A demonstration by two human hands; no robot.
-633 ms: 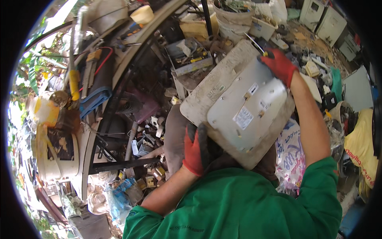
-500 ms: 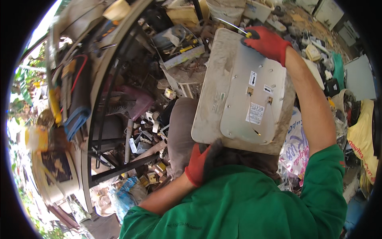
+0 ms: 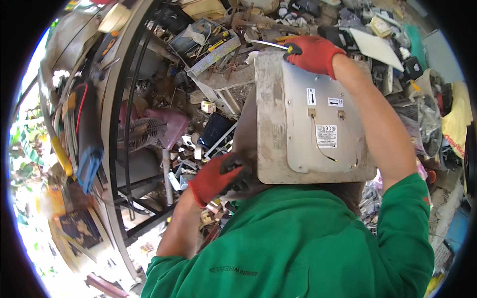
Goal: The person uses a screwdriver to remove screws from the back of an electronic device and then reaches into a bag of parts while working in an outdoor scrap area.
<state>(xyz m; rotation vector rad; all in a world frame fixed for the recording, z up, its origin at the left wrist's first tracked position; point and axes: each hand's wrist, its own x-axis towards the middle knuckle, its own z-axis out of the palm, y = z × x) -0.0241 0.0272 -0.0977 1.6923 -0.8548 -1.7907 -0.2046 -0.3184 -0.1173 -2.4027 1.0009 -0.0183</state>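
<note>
A flat, dirty off-white panel antenna (image 3: 273,119) with rounded corners lies across my lap. Its raised metal back plate (image 3: 303,144) carries small screws, white labels and two gold connectors with thin cables (image 3: 319,144). At the panel's top edge, my right hand (image 3: 315,53) in a red and black glove is closed around a screwdriver. The screwdriver's shaft (image 3: 268,44) points left past the edge, and its handle is mostly hidden in the palm. Beside the panel's lower left, my left hand (image 3: 221,176), gloved alike, is off the panel with fingers loosely bent and apart, nothing visible in them.
A dark metal frame (image 3: 124,124) stands on the left with tools hung beside it. Past the panel sits a tray of tools (image 3: 211,47). A pinkish fan (image 3: 166,126) and loose scrap lie at left. A white board (image 3: 376,48) and sacks lie at right.
The panel has straightened and shifted slightly right in view. My left hand has moved left, away from its lower edge. My right hand stays at the top edge, still holding the screwdriver.
</note>
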